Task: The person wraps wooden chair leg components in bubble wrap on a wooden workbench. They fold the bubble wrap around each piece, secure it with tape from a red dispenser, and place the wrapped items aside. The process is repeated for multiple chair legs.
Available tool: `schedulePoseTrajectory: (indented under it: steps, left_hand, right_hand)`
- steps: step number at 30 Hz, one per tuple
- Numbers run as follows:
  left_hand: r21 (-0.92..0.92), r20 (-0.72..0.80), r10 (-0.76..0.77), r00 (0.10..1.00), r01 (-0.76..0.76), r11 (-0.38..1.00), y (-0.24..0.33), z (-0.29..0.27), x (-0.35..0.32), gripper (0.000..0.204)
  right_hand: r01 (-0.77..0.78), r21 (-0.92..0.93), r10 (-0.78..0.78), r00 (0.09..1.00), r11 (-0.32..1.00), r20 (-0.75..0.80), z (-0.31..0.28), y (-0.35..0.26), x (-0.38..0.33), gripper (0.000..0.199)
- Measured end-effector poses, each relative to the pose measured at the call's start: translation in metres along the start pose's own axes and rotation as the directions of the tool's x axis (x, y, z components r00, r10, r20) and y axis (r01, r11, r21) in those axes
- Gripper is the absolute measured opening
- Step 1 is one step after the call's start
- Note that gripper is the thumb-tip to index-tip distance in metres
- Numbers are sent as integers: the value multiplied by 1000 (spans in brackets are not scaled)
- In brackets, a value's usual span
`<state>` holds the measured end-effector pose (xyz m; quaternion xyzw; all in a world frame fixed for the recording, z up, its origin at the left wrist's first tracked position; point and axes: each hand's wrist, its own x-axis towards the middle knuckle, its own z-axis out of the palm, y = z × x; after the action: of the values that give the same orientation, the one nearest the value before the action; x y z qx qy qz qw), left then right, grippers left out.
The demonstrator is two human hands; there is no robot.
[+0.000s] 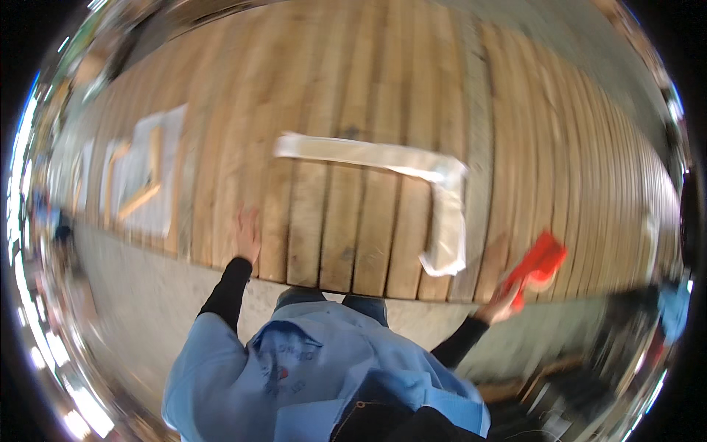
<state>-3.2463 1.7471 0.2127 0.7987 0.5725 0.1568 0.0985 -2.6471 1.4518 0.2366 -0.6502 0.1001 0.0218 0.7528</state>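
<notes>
My right hand [503, 303] is closed round the handle of a red tape dispenser [543, 254], which has a pale roll at its lower side. It is at the near edge of the slatted wooden table [339, 221]. My left hand [248, 234] is at the near edge too, left of centre, with its fingers stretched forward over the slats and nothing in it. Between the hands lies an L-shaped piece wrapped in whitish, shiny sheet [368, 153]. Its long arm runs across the table and its short arm points toward me on the right. Motion blurs the picture.
On the left of the table, wooden L-shaped pieces [153, 158] lie on white sheets [171, 199]. Concrete floor [140, 276] shows along the near edge. Dark, blurred items [560, 383] stand on the floor at the lower right.
</notes>
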Motion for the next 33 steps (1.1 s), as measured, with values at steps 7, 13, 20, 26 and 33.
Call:
schedulePoseTrajectory:
  steps: [7, 13, 20, 26, 33]
  left_hand:
    - [-118, -332, -874, -355, 935, -335, -122, -5, -360, 76]
    - [-105, 193, -939, 285, 957, 269, -199, 36, -406, 100]
    - [-439, -189, -868, 460, 751, 493, -321, -112, -392, 89]
    - [-519, -154, -923, 352, 767, 379, -476, -149, -366, 91]
    - [-411, -313, -905, 287, 819, 401, -668, -222, -317, 82]
  right_hand:
    - [-362, -299, 468, 739, 883, 485, 3, 1, -275, 52]
    - [-321, -466, 562, 369, 825, 740, 105, 86, -480, 43]
    - [46, -231, 155, 614, 972, 774, 246, 231, -691, 102]
    - [306, -438, 60, 761, 845, 646, 301, 290, -843, 81]
    - [505, -685, -59, 825, 525, 562, 331, 360, -968, 60]
